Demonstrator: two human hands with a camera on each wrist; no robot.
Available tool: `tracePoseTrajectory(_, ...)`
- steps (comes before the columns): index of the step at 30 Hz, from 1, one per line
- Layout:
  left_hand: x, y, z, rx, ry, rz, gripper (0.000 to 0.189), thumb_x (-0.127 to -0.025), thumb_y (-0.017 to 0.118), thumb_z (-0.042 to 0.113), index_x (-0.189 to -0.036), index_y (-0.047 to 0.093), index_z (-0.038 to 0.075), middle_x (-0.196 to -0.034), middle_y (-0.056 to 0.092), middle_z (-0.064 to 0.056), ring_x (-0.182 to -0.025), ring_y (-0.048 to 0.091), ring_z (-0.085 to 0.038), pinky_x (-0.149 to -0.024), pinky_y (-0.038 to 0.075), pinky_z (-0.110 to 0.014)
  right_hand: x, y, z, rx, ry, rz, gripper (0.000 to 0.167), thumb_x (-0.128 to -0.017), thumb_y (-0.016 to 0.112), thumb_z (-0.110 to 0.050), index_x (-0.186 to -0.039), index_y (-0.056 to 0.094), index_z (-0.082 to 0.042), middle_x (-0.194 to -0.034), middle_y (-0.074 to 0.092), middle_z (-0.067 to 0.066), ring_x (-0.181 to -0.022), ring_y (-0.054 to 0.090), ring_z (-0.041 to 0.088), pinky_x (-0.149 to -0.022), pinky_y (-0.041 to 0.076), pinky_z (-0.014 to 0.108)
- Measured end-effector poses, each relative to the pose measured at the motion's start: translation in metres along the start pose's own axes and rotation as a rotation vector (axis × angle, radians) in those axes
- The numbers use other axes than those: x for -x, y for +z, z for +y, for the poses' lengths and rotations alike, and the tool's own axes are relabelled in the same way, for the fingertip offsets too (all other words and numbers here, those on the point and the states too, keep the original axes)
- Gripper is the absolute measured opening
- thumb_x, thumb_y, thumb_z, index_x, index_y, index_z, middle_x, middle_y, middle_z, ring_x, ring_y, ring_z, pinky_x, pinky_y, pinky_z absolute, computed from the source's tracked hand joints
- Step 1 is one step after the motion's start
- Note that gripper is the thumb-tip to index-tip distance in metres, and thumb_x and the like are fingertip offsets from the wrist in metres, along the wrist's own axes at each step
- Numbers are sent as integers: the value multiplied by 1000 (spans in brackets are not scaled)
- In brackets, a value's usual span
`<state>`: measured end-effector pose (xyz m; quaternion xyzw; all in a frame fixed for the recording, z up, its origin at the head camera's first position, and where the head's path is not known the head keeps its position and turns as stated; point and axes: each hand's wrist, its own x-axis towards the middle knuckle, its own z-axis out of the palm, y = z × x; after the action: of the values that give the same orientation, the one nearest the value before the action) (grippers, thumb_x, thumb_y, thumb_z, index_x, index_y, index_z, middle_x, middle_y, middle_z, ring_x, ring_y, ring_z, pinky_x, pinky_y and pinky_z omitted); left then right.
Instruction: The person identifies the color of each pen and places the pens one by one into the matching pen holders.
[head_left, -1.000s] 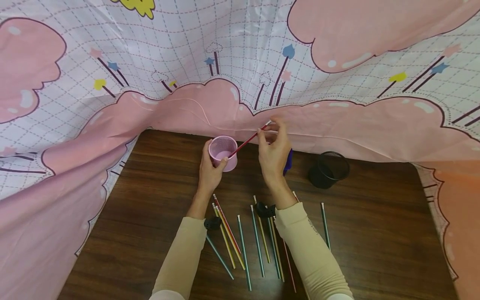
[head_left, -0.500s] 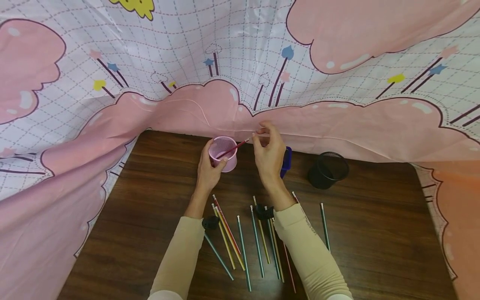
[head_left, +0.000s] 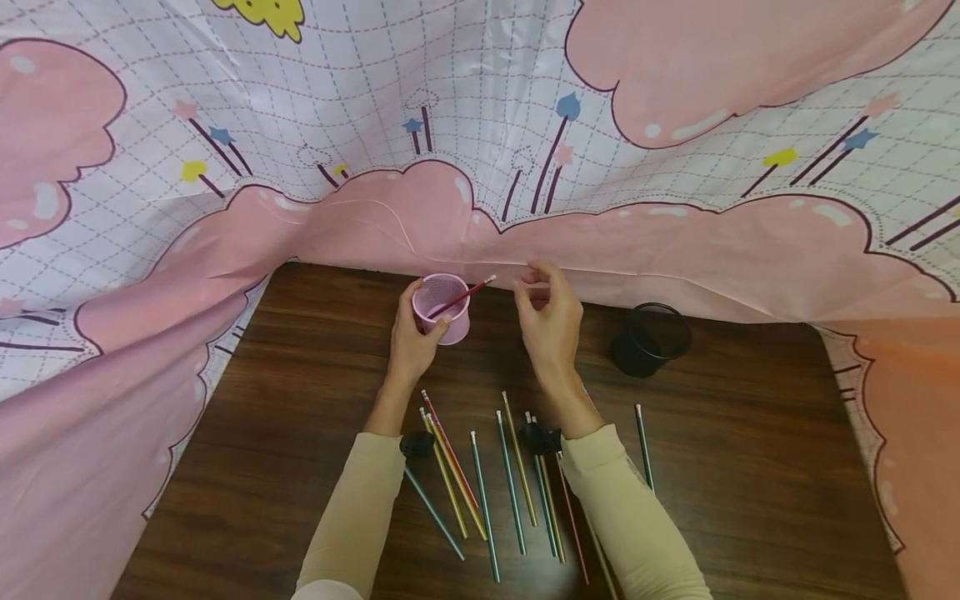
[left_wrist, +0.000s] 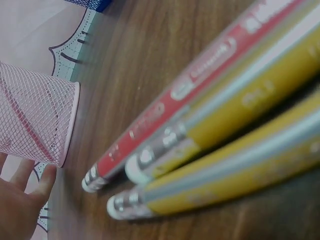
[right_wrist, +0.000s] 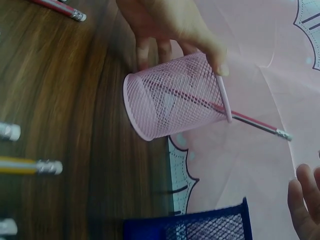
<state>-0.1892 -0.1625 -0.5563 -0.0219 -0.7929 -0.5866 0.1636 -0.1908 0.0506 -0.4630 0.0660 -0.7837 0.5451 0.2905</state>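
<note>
A pink mesh pencil cup (head_left: 456, 332) stands near the back edge of the table, gripped by my left hand (head_left: 409, 350) with the thumb at its rim. Inside it leans a red pencil (head_left: 472, 291), its white eraser end jutting past the rim toward the right. The right wrist view shows the pencil's lower part through the cup's mesh (right_wrist: 175, 102). My right hand (head_left: 551, 329) is held to the right of the cup, fingers loosely bent and holding nothing. In the right wrist view, some of its fingertips (right_wrist: 300, 200) show at the right edge.
Several pencils lie on the table in front, including a teal pencil (head_left: 483, 500), a yellow pencil (left_wrist: 230, 180) and a red pencil (left_wrist: 165, 110). A black mesh cup (head_left: 633, 354) stands at the right. Near the pink cup is a blue mesh holder (right_wrist: 215, 225). A patterned cloth (head_left: 360, 233) hangs behind.
The right hand first lowered the red pencil into the pink cup, then let go and drew back to the right. The left hand keeps its grip on the cup.
</note>
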Motion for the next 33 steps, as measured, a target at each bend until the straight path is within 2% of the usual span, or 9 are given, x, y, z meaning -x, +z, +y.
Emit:
tracePoseTrajectory(1, 1, 0, 5, 6, 0, -2, 77, -84, 78, 9, -149, 38, 16, -142, 50, -18, -127, 51, -38, -104, 41, -49, 1, -2, 1, 2, 1, 1, 28, -87, 75, -4, -113, 67, -6, -94, 71, 6, -73, 71, 21, -66, 60, 42)
tracePoseTrajectory(6, 1, 0, 5, 26, -18, 5, 77, -84, 78, 6, -148, 38, 16, -140, 52, -20, -119, 56, -43, -96, 49, -49, 7, -11, 6, 13, -1, -11, 31, -85, 76, -2, -115, 66, -4, -96, 70, 8, -76, 70, 20, -67, 60, 36)
tracePoseTrajectory(8, 0, 1, -6, 10, -18, 12, 78, -84, 80, 9, -148, 37, 21, -140, 53, -15, -119, 57, -39, -94, 51, -47, 9, -16, 6, 21, -5, -18, 31, -86, 76, -3, -115, 66, -3, -98, 70, 8, -77, 70, 19, -67, 60, 32)
tracePoseTrajectory(18, -2, 0, -2, -10, -27, 28, 78, -83, 81, 10, -147, 39, 22, -137, 56, -17, -111, 62, -38, -88, 53, -46, 17, -37, 12, 34, -30, -25, 30, -84, 78, -3, -111, 66, -1, -97, 69, 10, -77, 70, 22, -68, 59, 37)
tracePoseTrajectory(21, -3, 2, -1, -13, -12, 32, 78, -82, 81, 8, -147, 39, 17, -136, 56, -20, -110, 62, -40, -86, 53, -47, 19, -42, 14, 47, -42, -24, 27, -83, 78, -1, -108, 67, 0, -96, 69, 10, -77, 69, 22, -67, 59, 37)
tracePoseTrajectory(25, -4, 4, -3, 24, 30, 38, 76, -82, 79, 1, -146, 38, 5, -135, 53, -29, -112, 58, -50, -87, 50, -56, 24, -49, 18, 63, -46, -20, 23, -83, 77, 1, -104, 69, 0, -93, 69, 9, -75, 68, 21, -64, 58, 37)
tracePoseTrajectory(27, -3, 4, -3, 36, 40, 39, 77, -81, 79, 0, -146, 38, 3, -135, 52, -31, -112, 57, -52, -88, 49, -60, 26, -52, 20, 74, -45, -22, 20, -83, 77, 2, -101, 69, 0, -93, 68, 9, -75, 67, 20, -63, 57, 36)
tracePoseTrajectory(33, -1, 5, -5, 16, 2, 39, 78, -82, 81, 7, -147, 40, 14, -137, 55, -20, -116, 59, -42, -92, 50, -50, 33, -63, 25, 131, -43, -32, 16, -83, 77, 0, -98, 72, -2, -92, 67, 9, -77, 68, 20, -66, 58, 38)
